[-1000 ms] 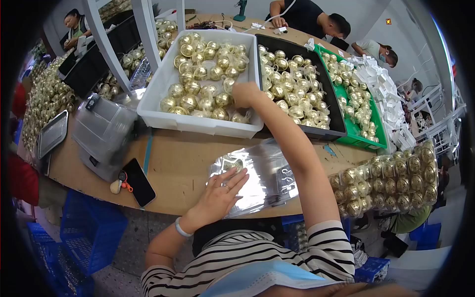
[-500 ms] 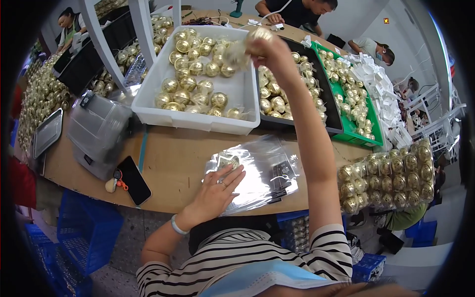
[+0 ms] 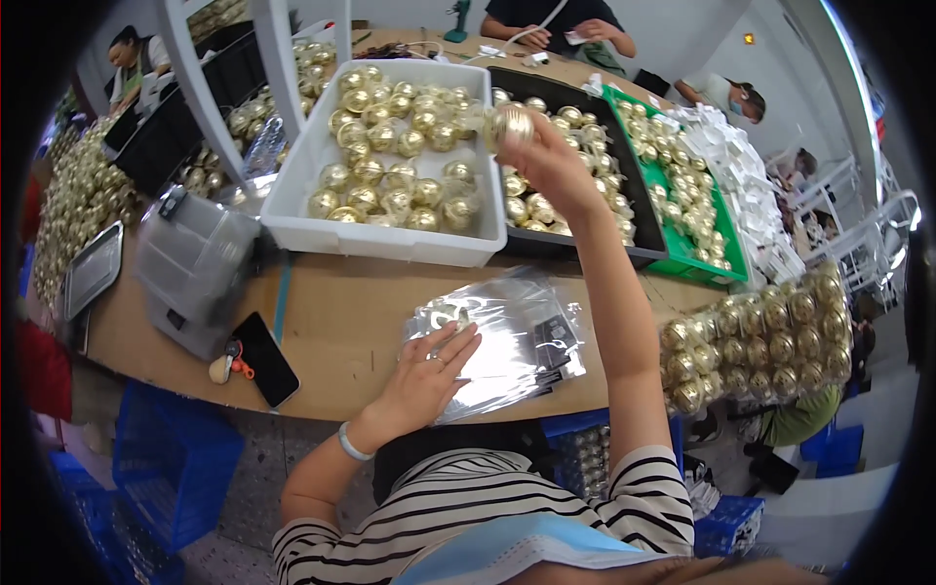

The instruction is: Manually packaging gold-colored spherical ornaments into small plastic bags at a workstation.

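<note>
My right hand (image 3: 549,161) is raised over the gap between the white tray and the black tray, closed around a shiny gold ball (image 3: 511,127). My left hand (image 3: 426,375) lies on a stack of clear plastic bags (image 3: 502,366) at the table's near edge, its fingers stretched out flat. A small pale gold shape shows through the film just beyond the left fingertips; what it is I cannot make out. The white tray (image 3: 385,239) holds many gold balls, several wrapped in clear film. More gold balls fill the black tray (image 3: 585,244) beside it.
A green tray (image 3: 729,229) of gold balls and a heap of white boxes (image 3: 717,156) stand to the right, near stacked packs of balls (image 3: 765,341). At left are a phone (image 3: 265,359), clear plastic sheets (image 3: 190,258) and a metal tray (image 3: 95,271). Co-workers sit across the table.
My right hand has come lower and a little nearer, still with the gold ball in it. My left hand stays on the bags. The co-worker opposite has shifted.
</note>
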`<move>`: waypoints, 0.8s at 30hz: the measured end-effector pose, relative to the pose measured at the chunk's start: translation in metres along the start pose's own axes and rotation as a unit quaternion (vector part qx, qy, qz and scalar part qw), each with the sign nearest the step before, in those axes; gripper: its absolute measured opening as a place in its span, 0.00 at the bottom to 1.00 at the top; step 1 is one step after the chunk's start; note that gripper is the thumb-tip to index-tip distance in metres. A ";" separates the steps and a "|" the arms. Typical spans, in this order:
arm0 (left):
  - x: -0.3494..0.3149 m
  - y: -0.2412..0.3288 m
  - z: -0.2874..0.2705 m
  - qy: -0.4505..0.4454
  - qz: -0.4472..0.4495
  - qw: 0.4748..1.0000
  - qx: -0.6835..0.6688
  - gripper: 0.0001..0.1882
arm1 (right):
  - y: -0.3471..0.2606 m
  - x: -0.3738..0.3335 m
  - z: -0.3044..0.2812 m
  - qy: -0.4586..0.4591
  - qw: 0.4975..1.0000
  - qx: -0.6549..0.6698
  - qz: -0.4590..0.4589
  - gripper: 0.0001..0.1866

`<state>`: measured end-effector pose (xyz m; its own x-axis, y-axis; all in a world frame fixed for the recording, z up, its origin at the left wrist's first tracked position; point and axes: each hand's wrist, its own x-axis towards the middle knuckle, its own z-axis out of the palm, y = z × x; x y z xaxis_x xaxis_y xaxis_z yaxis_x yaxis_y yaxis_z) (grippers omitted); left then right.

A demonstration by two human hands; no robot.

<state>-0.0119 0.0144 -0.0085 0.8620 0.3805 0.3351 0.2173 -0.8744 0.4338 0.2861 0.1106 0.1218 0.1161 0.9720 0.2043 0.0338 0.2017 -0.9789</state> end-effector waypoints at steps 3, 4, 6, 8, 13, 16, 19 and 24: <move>0.003 0.000 0.002 0.005 0.000 1.000 0.000 0.35 | 0.001 -0.071 -0.005 0.002 0.999 0.037 -0.035 0.38; 0.003 0.001 0.001 0.006 -0.006 1.000 0.006 0.35 | 0.009 -0.090 -0.009 0.018 0.997 0.048 -0.062 0.40; 0.006 0.002 -0.001 0.000 -0.002 1.000 -0.003 0.35 | 0.008 -0.125 -0.009 0.032 0.995 0.097 -0.020 0.43; 0.008 0.000 -0.003 -0.012 -0.018 1.000 -0.008 0.37 | 0.018 -0.145 -0.014 0.051 0.995 0.086 0.011 0.44; 0.012 0.002 -0.004 -0.012 -0.019 0.999 -0.029 0.36 | 0.028 -0.185 -0.026 0.085 0.977 0.196 -0.014 0.34; 0.009 0.006 -0.006 -0.007 -0.030 0.999 -0.021 0.36 | 0.025 -0.205 -0.036 0.094 0.906 0.414 0.005 0.29; 0.010 0.010 -0.007 -0.016 -0.026 0.999 -0.020 0.37 | 0.044 -0.224 -0.043 0.219 0.975 -0.011 -0.015 0.30; 0.011 0.008 -0.010 -0.018 -0.036 0.999 -0.034 0.37 | 0.067 -0.233 -0.047 0.291 0.770 -0.550 -0.143 0.34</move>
<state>-0.0050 0.0149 0.0067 0.8612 0.4300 0.2709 0.2492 -0.8218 0.5123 0.3079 -0.1079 0.0089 0.3619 0.6231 0.6934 0.9233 -0.1368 -0.3589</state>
